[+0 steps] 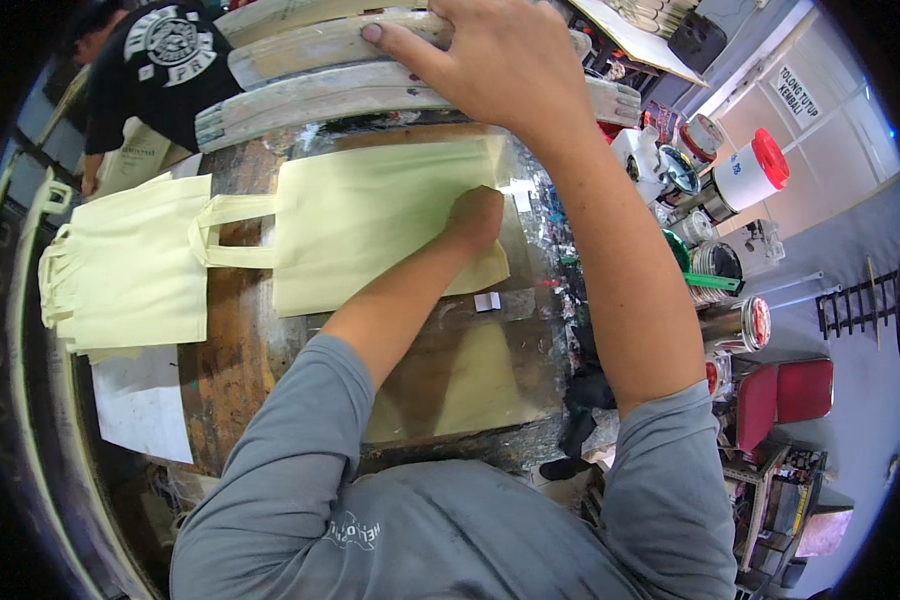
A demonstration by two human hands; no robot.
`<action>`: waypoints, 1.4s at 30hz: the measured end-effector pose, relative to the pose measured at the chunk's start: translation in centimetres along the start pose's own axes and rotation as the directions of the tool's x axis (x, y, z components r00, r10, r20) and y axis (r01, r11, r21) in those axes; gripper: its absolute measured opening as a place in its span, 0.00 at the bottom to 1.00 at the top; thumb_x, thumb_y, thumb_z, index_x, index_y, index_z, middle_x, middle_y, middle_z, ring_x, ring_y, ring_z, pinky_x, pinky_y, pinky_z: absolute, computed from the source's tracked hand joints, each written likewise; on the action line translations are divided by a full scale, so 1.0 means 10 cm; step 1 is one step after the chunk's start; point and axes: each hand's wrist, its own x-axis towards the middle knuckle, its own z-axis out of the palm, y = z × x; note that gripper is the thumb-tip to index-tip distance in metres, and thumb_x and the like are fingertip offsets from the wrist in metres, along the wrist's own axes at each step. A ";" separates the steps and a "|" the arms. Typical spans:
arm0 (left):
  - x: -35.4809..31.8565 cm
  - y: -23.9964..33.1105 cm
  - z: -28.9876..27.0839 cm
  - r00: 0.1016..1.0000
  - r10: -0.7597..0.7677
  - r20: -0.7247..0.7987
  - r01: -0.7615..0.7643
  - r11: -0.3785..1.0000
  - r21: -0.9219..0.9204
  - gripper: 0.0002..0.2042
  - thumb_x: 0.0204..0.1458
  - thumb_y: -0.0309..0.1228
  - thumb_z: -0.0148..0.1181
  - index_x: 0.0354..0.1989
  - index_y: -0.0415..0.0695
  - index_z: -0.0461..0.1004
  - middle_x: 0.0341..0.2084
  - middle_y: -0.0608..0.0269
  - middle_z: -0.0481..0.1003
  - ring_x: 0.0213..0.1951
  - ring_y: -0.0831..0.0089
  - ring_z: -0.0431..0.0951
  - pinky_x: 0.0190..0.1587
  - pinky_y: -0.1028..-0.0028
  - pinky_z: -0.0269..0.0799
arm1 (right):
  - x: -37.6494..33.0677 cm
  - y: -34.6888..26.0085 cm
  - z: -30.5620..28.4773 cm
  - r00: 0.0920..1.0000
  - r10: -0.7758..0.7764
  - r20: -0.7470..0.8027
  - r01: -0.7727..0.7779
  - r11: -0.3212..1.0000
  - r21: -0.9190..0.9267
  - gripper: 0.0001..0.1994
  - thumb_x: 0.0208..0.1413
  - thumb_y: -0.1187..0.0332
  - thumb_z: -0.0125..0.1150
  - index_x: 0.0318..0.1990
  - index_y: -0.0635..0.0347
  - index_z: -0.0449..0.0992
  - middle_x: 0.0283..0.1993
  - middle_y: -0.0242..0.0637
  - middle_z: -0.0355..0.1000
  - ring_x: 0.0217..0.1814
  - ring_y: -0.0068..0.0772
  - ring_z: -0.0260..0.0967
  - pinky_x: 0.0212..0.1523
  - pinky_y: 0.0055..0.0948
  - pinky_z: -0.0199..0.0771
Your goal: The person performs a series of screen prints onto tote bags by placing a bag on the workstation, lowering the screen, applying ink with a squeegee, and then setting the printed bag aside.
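A pale yellow fabric tote bag lies flat on the stained work table, its handles pointing left. My left hand is closed in a fist against the bag's right end; its fingertips are hidden, so I cannot tell whether it pinches the fabric. Beyond the bag, my right hand grips a worn wooden frame, thumb along the near side and the other fingers partly out of view. Small white pieces sit on the table beside the bag's right end.
More pale yellow bags are stacked at the left over white sheets. A person in a black shirt stands at the far left. Tubs and cans line the right side, with a red chair behind.
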 end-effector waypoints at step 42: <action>-3.12 -0.42 -1.20 0.796 -0.508 -0.328 0.400 0.849 -0.346 0.57 0.37 0.53 0.86 0.75 0.35 0.65 0.49 0.52 0.83 0.49 0.57 0.76 0.59 0.60 0.62 | -1.59 0.06 1.21 0.898 -0.007 0.440 0.036 0.998 -0.057 0.31 0.43 0.57 0.83 0.52 0.51 0.72 0.46 0.40 0.77 0.53 0.50 0.76 0.49 0.54 0.70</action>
